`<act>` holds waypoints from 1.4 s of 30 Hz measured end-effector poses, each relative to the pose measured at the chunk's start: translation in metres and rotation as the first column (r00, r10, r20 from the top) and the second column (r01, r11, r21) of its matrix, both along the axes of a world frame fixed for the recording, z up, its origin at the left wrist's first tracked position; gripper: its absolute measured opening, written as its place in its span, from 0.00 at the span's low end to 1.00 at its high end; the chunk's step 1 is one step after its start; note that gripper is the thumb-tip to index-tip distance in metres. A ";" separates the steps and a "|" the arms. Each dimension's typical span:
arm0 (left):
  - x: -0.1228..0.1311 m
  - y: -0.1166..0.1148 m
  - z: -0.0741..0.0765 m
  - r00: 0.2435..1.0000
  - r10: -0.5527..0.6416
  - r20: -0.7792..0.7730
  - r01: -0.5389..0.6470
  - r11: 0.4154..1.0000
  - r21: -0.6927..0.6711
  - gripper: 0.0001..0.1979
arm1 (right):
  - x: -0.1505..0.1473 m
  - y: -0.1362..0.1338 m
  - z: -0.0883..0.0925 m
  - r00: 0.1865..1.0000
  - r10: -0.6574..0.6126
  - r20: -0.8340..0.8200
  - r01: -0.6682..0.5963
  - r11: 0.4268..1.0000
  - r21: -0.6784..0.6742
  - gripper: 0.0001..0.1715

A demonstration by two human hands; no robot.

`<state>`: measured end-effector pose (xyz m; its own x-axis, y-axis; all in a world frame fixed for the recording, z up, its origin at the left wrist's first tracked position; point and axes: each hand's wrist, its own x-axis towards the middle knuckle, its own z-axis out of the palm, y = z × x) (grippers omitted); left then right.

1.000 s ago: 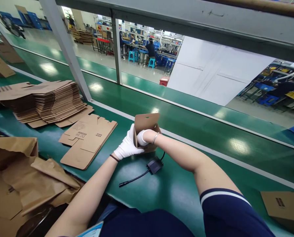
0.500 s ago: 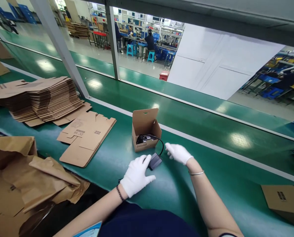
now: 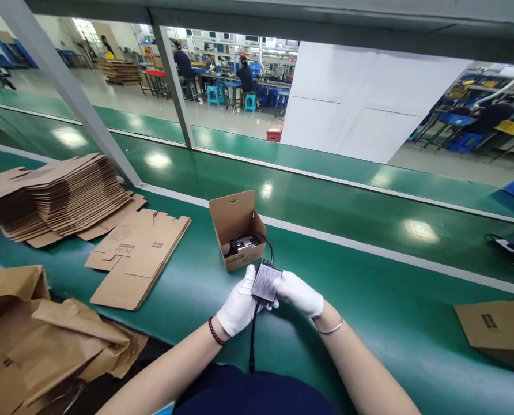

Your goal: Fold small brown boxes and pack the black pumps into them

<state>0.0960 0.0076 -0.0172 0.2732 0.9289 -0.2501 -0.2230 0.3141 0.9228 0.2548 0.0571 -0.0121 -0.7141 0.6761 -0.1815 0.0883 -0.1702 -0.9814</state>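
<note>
A small black cabled box (image 3: 265,282) with a printed white label facing up is held between my two white-gloved hands. My left hand (image 3: 238,305) grips its left side, the thumb along the edge. On its right edge my right hand (image 3: 299,293) is closed, fingertips partly hidden behind it. One black cable (image 3: 252,340) hangs from its near end to a plug. Another cable (image 3: 271,249) loops from its far end into an open cardboard carton (image 3: 242,262) just beyond my hands. Dark cabled parts (image 3: 244,243) lie inside that carton.
Flat cardboard blanks (image 3: 138,253) and a tall stack of folded ones (image 3: 75,187) lie at left, near crumpled brown paper (image 3: 75,331). A closed carton (image 3: 497,331) stands at right on the green bench (image 3: 369,323). Metal posts (image 3: 174,86) rise behind; people sit beyond.
The black box has been lifted and turned, its label now showing. My right hand has come in from the right onto it. The camera view has shifted slightly.
</note>
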 end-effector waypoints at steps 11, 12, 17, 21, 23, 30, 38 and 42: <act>-0.051 0.065 0.081 0.035 0.349 -0.936 0.555 0.772 0.309 0.24 | 0.015 0.012 0.100 0.403 -0.537 0.741 -0.583 0.474 0.661 0.10; -0.051 0.073 0.082 -0.017 0.297 -0.955 0.567 0.789 0.235 0.19 | 0.016 0.014 0.106 0.390 -0.598 0.700 -0.626 0.386 0.678 0.10; -0.050 0.085 0.072 -0.086 0.209 -0.974 0.584 0.803 0.121 0.07 | 0.020 0.045 0.106 0.648 -0.684 0.334 -0.536 -0.097 0.839 0.25; -0.049 0.080 0.071 -0.133 0.199 -0.971 0.591 0.803 0.084 0.10 | 0.005 0.079 0.087 0.944 -0.302 0.135 -0.286 -0.539 0.792 0.27; -0.048 0.079 0.073 -0.148 0.189 -0.971 0.613 0.788 0.059 0.11 | -0.007 0.094 0.075 0.985 -0.075 0.158 -0.170 -0.632 0.756 0.28; -0.046 0.076 0.078 -0.225 0.168 -0.960 0.618 0.786 -0.007 0.11 | -0.026 0.122 0.038 0.992 0.008 0.125 -0.121 -0.208 0.971 0.22; -0.048 0.072 0.080 -0.200 0.219 -0.955 0.636 0.770 0.044 0.16 | -0.079 0.098 0.093 0.487 -0.484 0.727 -0.630 0.382 0.677 0.21; -0.048 0.068 0.078 -0.199 0.275 -0.941 0.625 0.775 0.094 0.20 | -0.113 0.103 0.096 0.343 -0.434 0.833 -0.736 0.428 0.525 0.18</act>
